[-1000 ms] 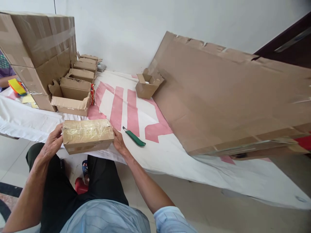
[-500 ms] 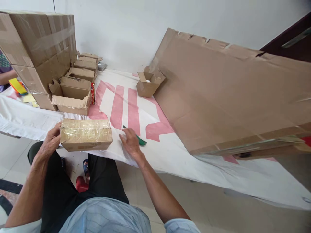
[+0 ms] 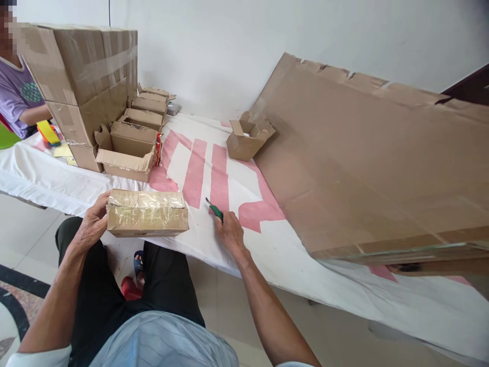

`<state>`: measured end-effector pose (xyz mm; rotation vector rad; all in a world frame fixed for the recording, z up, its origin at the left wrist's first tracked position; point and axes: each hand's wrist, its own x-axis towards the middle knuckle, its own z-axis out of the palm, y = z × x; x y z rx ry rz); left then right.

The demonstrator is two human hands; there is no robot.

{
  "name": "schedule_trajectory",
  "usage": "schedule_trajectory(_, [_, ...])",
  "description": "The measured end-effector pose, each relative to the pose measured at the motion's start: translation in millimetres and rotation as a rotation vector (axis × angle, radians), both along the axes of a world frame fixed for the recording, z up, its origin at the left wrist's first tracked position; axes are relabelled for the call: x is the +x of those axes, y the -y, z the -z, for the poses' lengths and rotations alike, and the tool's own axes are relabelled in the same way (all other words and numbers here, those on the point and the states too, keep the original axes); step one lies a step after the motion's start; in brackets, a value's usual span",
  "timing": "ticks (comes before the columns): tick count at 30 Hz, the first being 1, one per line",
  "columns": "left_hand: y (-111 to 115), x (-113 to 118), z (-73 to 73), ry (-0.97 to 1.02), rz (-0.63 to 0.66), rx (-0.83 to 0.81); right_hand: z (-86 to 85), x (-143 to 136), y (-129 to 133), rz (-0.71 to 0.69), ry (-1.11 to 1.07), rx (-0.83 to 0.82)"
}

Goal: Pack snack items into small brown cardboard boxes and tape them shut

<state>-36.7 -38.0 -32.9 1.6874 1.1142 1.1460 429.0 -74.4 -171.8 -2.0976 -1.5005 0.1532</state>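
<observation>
My left hand (image 3: 93, 224) grips the left end of a small cardboard box (image 3: 148, 218), which is closed with shiny clear tape along its top. The box lies at the table's front edge, its near side over the edge. In my right hand (image 3: 231, 232) is a green-handled knife (image 3: 216, 211), fingers wrapped round the handle. Its short dark blade points up and left, away from me, apart from the box. The rest of the handle is hidden in my palm.
Opened cardboard boxes (image 3: 124, 165) stand in a row at the left, beside stacked taped cartons (image 3: 95, 66). A small open box (image 3: 242, 145) sits near a large cardboard sheet (image 3: 362, 163) on the right. A person in a purple shirt (image 3: 15, 89) is at far left.
My right hand has picked up the green knife from the cloth and now holds it. My left hand still grips the taped box. The view has shifted slightly left.
</observation>
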Motion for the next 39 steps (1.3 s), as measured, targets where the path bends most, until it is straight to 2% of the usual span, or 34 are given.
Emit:
schedule_trajectory(3, [1.4, -2.8, 3.4, -0.006, 0.016, 0.003, -16.1, -7.2, -0.6, 0.033, -0.312, 0.103])
schedule_trajectory(5, [0.5, -3.9, 6.3, 0.01, 0.05, 0.008, -32.2, -14.9, -0.5, 0.003, -0.575, 0.117])
schedule_trajectory(7, [-1.6, -4.7, 10.2, 0.044, 0.096, 0.015, -51.4, -25.6, 0.4, -0.072, -0.793, 0.119])
schedule_trajectory(10, [-5.4, -5.8, 16.2, 0.067, 0.135, 0.033, -81.5, -46.0, 4.0, -0.231, -0.912, 0.136])
schedule_trajectory(15, [-8.4, -5.4, 17.0, 0.062, 0.142, 0.052, -121.0, -79.1, 12.3, -0.492, -0.87, 0.042])
schedule_trajectory(19, [-6.2, -5.3, 13.2, 0.054, 0.137, 0.053, -139.2, -92.9, 14.4, -0.576, -0.777, 0.035])
schedule_trajectory(23, [-2.8, -7.7, 15.5, 0.049, 0.122, 0.056, -146.8, -94.8, 13.8, -0.603, -0.674, 0.061])
schedule_trajectory(28, [-0.3, -7.4, 20.2, 0.065, 0.117, 0.074, -146.0, -92.4, 13.9, -0.633, -0.571, 0.089])
schedule_trajectory(32, [1.7, -3.7, 18.0, 0.053, 0.102, 0.07, -148.5, -89.5, 13.1, -0.661, -0.482, 0.12])
schedule_trajectory(39, [2.0, -2.7, 14.9, 0.009, 0.082, 0.06, -174.3, -89.7, 9.7, -0.758, -0.323, 0.167])
